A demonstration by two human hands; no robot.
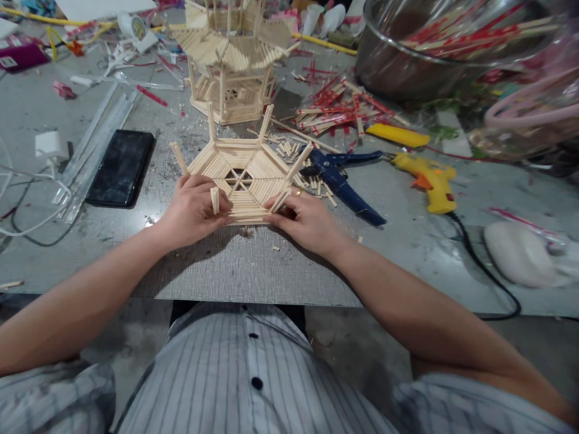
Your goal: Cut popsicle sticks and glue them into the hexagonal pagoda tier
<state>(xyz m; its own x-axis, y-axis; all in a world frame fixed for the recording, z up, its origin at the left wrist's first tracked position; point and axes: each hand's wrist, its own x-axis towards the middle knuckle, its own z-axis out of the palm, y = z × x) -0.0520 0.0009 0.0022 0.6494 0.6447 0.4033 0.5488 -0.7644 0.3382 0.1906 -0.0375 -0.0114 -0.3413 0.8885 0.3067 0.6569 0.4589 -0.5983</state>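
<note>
A hexagonal roof piece (244,172) made of thin wooden sticks lies flat on the grey table (253,271), with short posts sticking up at its corners. My left hand (192,208) grips its near left corner, fingers curled around a post. My right hand (305,220) pinches the near right edge of the same piece. Behind it stands a finished wooden stick pavilion (230,66).
A black phone (121,167) lies to the left beside clear plastic strips and white cables. Blue cutters (344,181) and a yellow glue gun (429,181) lie to the right. Loose red and wooden sticks (339,108), a metal bowl (407,60) of sticks and a white lump (520,253) sit further right.
</note>
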